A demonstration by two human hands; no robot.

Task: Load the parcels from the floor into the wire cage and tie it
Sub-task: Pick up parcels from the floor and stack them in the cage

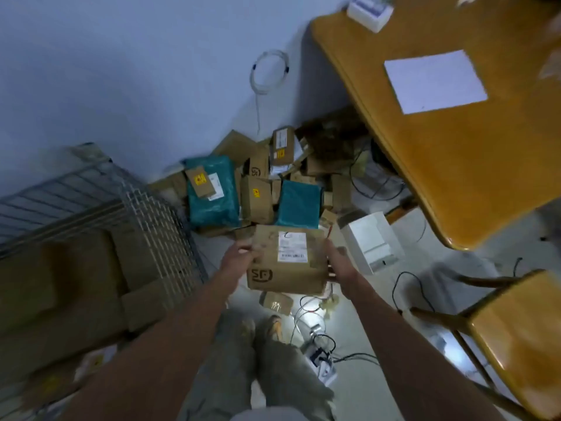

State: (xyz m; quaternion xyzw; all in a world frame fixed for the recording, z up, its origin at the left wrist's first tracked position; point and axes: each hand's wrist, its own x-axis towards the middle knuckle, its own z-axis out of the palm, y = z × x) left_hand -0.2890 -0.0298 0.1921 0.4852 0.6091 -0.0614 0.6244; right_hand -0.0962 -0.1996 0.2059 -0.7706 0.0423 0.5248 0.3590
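I hold a brown cardboard parcel with a white shipping label in the air above the floor. My left hand grips its left side and my right hand grips its right side. Beyond it, a pile of parcels lies on the floor against the wall: several brown boxes and two teal mailer bags. The wire cage stands at the left, with cardboard boxes stacked inside it. The held parcel is to the right of the cage's mesh wall.
A wooden table with a white sheet fills the upper right, and a wooden chair stands at the lower right. A white box sits on the floor by the table. Cables and a power strip lie near my feet.
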